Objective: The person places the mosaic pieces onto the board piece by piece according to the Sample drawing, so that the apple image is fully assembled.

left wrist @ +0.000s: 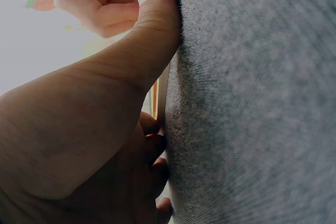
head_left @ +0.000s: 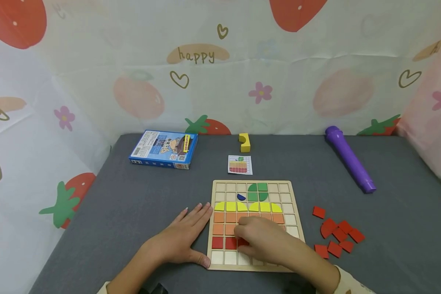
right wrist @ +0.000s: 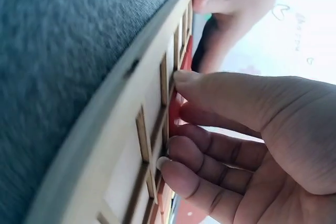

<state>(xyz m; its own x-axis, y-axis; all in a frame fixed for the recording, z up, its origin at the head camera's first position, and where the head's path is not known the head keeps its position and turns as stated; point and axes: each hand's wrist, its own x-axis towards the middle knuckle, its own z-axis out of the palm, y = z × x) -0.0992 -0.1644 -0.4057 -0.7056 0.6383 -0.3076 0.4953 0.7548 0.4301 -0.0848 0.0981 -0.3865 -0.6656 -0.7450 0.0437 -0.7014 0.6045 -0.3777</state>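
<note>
A wooden grid board lies on the grey table, with green, yellow, orange and red pieces in its cells. My left hand lies flat at the board's left edge, fingers straight, thumb at the near corner. Over the red row, my right hand pinches a red tile between thumb and fingers at the third cell. Two red tiles sit to its left. A small dark blue piece lies near the green pieces. My right hand hides part of the orange and red rows.
Several loose red pieces lie right of the board. Behind it are a small pattern card and a yellow block. A blue box stands at back left, a purple microphone-shaped stick at back right.
</note>
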